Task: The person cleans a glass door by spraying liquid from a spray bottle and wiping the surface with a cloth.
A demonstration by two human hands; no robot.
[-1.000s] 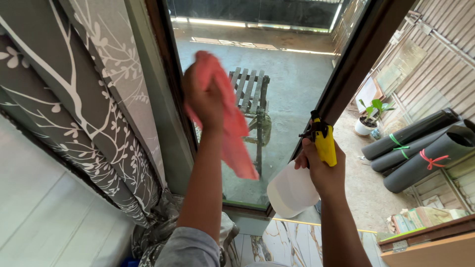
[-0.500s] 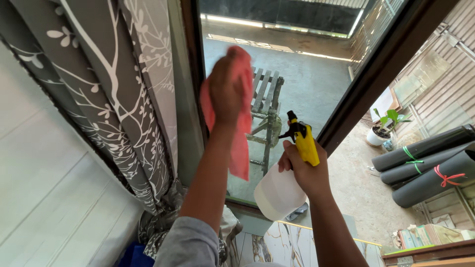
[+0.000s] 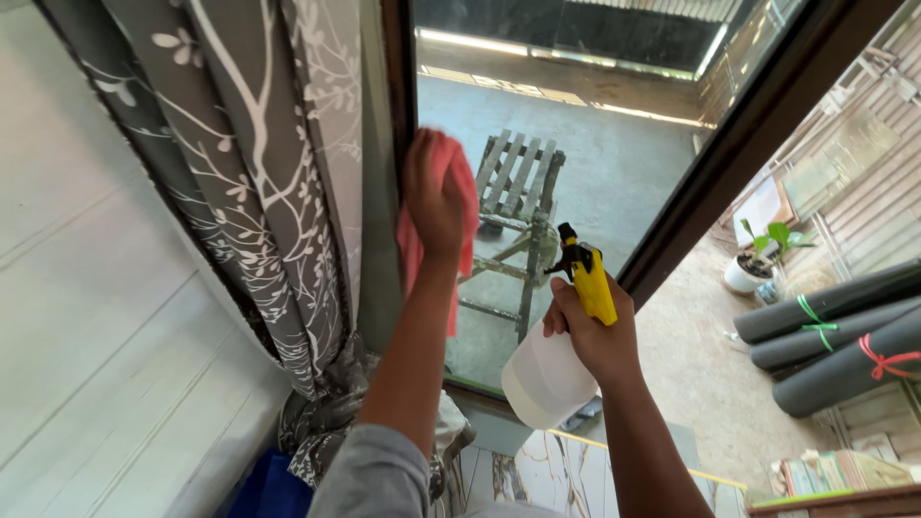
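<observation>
The left hand (image 3: 434,197) presses a pink cloth (image 3: 451,206), fingers closed over it, against the glass pane (image 3: 585,144) at its nine o'clock edge (no streaks or spray discernible, so progress is unclear), while the right hand (image 3: 597,336) grips a spray bottle (image 3: 556,360).

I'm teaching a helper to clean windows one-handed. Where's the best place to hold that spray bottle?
Grip the narrow neck under the yellow trigger head of the spray bottle, coming from behind as the right hand does: the nozzle points at the glass pane.
</observation>
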